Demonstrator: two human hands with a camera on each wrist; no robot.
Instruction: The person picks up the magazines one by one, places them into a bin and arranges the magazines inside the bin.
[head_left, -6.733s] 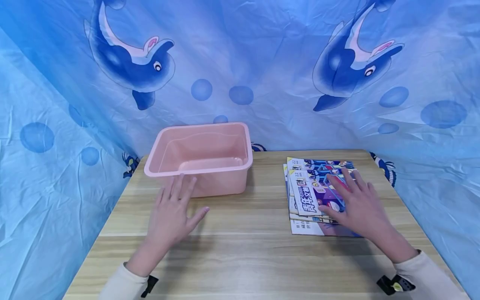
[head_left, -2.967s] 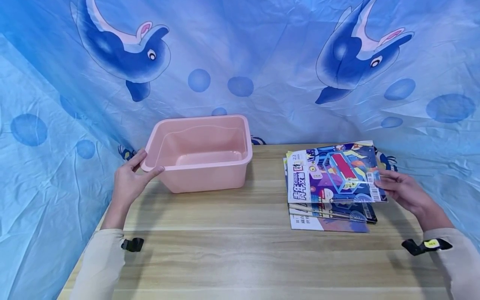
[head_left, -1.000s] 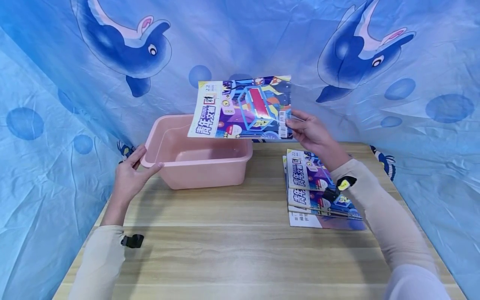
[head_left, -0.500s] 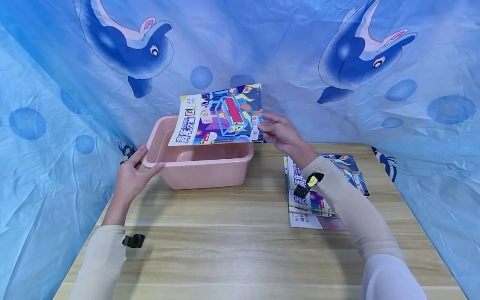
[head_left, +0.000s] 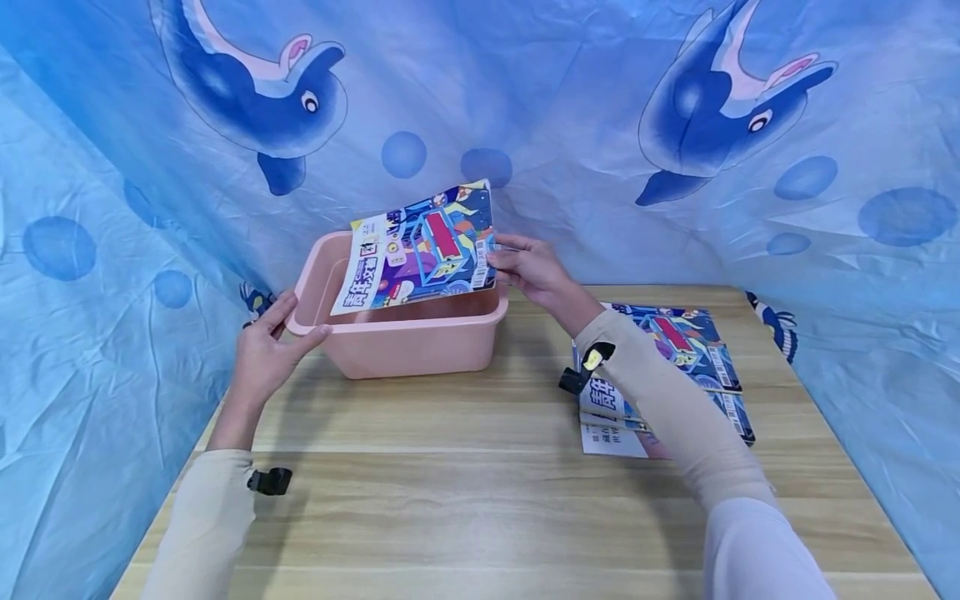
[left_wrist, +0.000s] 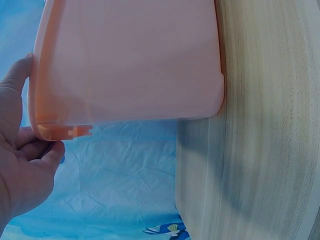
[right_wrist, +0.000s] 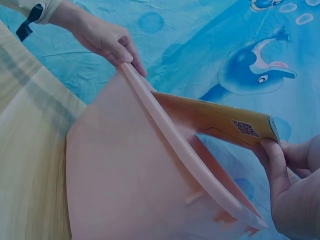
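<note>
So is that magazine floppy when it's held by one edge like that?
Probably only a little. The right hand pinches the magazine by one edge, yet it stays nearly flat over the bin. It seems light, as the fingers alone carry it. The glossy cover may be slippery.

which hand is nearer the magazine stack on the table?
Right. The right hand holds a magazine over the pink bin, beside the stack; the left hand grips the bin's far corner.
</note>
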